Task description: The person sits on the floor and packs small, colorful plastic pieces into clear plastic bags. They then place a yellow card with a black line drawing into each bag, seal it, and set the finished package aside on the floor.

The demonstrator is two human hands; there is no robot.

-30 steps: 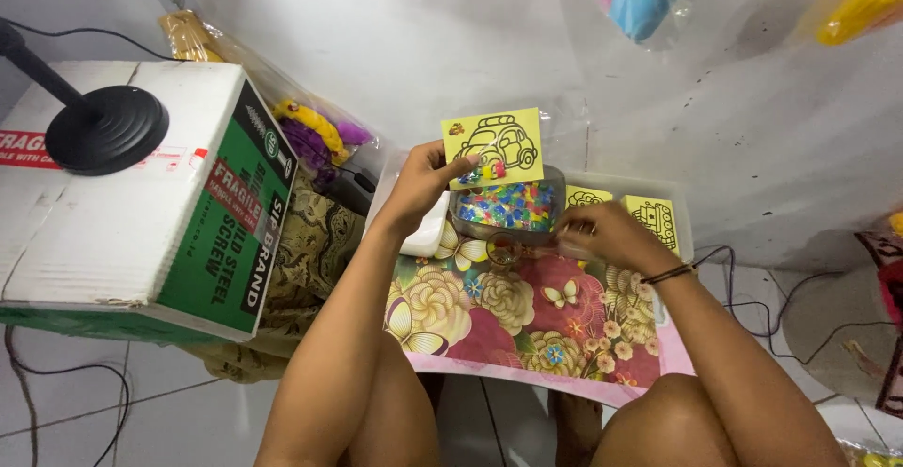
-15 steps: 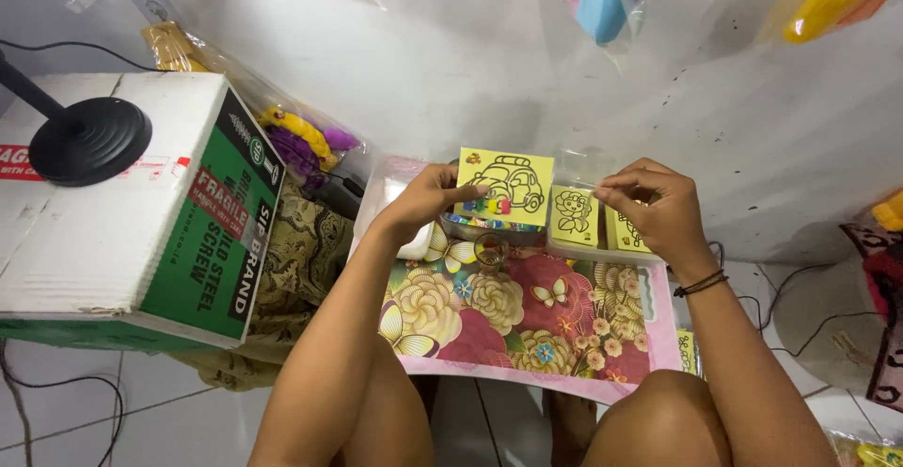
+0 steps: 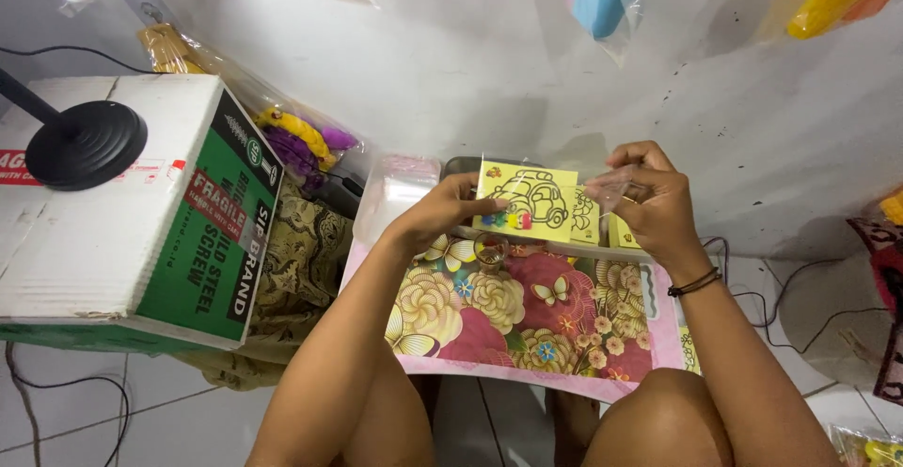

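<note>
At the far left a white and green cardboard box sat on the floor with a round black lamp base on its top. Just right of it, a brown patterned cloth lay bunched beside a clear bag of purple and yellow toys. The left hand reached forward, its fingers closed on the left edge of a yellow square card printed with a car outline, held upright over the far edge of a pink floral-covered board. A small clear cup stood on the board just below that card. The right hand, with a dark band on its wrist, pinched a thin clear plastic sleeve between thumb and fingers beside the card's right edge. More yellow cards stood behind.
</note>
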